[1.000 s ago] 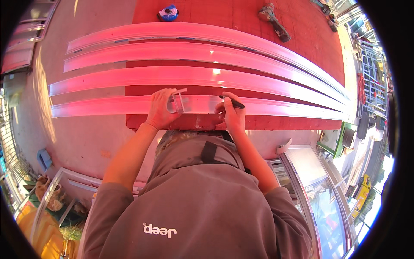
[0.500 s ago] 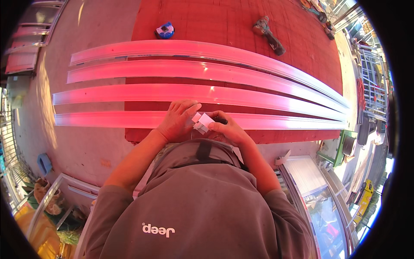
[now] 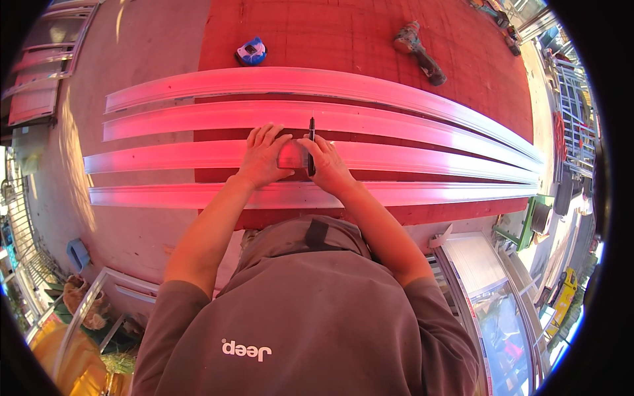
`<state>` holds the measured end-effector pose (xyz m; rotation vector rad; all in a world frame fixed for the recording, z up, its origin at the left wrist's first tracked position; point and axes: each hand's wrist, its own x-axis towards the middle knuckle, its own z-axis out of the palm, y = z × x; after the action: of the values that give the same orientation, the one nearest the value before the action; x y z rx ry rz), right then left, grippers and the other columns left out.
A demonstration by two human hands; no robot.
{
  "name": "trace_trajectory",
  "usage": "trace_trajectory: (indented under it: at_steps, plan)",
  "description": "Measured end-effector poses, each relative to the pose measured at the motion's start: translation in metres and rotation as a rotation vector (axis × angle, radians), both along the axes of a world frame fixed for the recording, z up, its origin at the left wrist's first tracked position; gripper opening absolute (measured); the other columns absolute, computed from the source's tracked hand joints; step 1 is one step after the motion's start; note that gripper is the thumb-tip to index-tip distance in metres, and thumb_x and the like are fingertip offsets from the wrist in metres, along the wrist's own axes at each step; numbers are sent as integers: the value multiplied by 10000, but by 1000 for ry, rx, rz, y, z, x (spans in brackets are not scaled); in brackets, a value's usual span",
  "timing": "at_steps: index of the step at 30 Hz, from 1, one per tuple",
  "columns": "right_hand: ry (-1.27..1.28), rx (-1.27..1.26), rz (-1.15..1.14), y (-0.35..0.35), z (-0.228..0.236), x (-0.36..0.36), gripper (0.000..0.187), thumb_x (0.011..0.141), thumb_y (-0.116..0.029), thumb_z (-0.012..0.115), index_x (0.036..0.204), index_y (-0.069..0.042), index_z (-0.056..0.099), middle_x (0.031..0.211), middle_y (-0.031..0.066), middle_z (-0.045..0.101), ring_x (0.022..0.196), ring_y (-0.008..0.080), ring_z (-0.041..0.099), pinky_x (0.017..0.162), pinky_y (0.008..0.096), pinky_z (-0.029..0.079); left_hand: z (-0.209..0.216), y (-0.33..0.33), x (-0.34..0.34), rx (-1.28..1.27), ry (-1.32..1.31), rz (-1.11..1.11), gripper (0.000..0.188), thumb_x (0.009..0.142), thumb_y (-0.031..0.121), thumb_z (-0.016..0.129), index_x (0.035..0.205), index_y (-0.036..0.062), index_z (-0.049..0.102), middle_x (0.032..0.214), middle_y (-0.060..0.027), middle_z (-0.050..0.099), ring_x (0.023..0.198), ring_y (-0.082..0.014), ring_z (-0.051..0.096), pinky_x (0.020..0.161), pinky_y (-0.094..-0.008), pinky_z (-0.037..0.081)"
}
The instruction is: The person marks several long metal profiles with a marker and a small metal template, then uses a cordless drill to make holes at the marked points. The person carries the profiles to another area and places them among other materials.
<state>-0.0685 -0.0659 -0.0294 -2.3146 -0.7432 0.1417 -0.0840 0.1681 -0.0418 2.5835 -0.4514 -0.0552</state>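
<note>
The piece [image 3: 292, 154] sits between the two hands, over the third strip [image 3: 178, 158] counting from the far side; whether it rests on that strip or is held just above it, I cannot tell. The left hand [image 3: 264, 158] closes on the left end, thumb and fingers spread along it, probably to keep it from turning. The right hand [image 3: 328, 165] meets the other end while also holding a black pen [image 3: 312, 129], upright in the picture; tucking it there seems to leave the thumb free to bear on the piece. The right fingers' exact grip is partly hidden.

Four long strips lie side by side with gaps, perhaps so each can be reached separately. They cross the red table [image 3: 330, 53], their left ends reaching past its edge, likely because they are longer than it is wide. Beyond the farthest strip, the tape measure [image 3: 251, 51] and drill [image 3: 421, 54] lie apart, presumably out of the hands' way.
</note>
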Motion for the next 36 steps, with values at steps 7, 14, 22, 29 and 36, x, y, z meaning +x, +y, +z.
trace_trajectory:
  at_steps: [7, 14, 22, 29, 36]
  plan:
    - [-51, 49, -12, 2, 1, 0, 700, 761, 14, 769, 1417, -109, 558, 1393, 192, 583, 1257, 413, 577, 1065, 484, 475, -16, -6, -3, -58, -91, 35, 887, 631, 404, 943, 1420, 202, 591, 1597, -97, 430, 1551, -367, 296, 1277, -585, 178]
    - [-80, 51, -12, 5, -2, 0, 718, 749, -28, 818, 1414, -106, 560, 1382, 195, 593, 1269, 409, 575, 1083, 498, 459, -20, -8, 1, -54, -113, 50, 837, 634, 421, 936, 1372, 209, 605, 1588, -101, 444, 1556, -378, 288, 1271, -627, 149]
    - [-32, 215, -287, -20, 11, -5, 631, 806, -83, 840, 1382, -95, 581, 1302, 163, 659, 1230, 399, 604, 1045, 480, 492, -14, -4, 9, -42, -37, 0, 788, 637, 444, 925, 1329, 227, 619, 1595, -113, 436, 1554, -381, 285, 1290, -598, 114]
    - [-109, 330, -533, -65, 0, -37, 263, 1025, -104, 666, 1282, -56, 641, 1064, 114, 713, 966, 256, 680, 900, 373, 531, -15, -4, 8, -33, -45, 4, 795, 620, 438, 938, 1316, 232, 615, 1593, -99, 434, 1555, -367, 285, 1292, -581, 120]
    - [0, 510, -610, -62, -14, -62, 252, 1056, -105, 634, 1296, -26, 633, 1043, 54, 669, 919, 164, 596, 865, 326, 498, -16, -11, 10, -27, -55, -9, 794, 616, 437, 944, 1308, 226, 616, 1585, -98, 442, 1547, -359, 300, 1289, -587, 123]
